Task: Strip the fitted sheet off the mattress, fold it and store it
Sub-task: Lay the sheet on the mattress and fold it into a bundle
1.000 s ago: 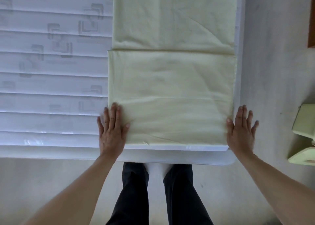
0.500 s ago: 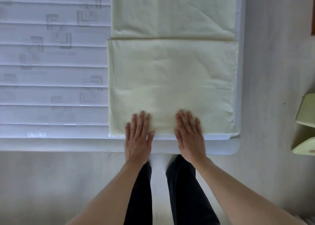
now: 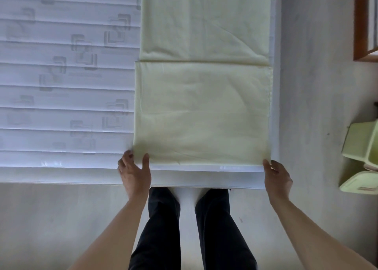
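The pale yellow-green fitted sheet (image 3: 202,110) lies folded into a long strip on the right part of the bare white mattress (image 3: 67,97). Its near end is doubled over, with a fold edge across the strip. My left hand (image 3: 135,171) pinches the sheet's near left corner, thumb on top. My right hand (image 3: 276,177) grips the near right corner at the mattress edge. Both corners look slightly lifted.
The quilted mattress stretches to the left with a patterned top. Light wooden floor (image 3: 311,106) runs along the right side. Pale green stacked bins (image 3: 362,157) stand at the right edge. A brown wooden frame (image 3: 360,24) shows at the top right. My dark-trousered legs stand against the mattress front.
My hands lay flat together on the sheet's near middle half a second ago. They have spread apart to the two near corners and closed on them.
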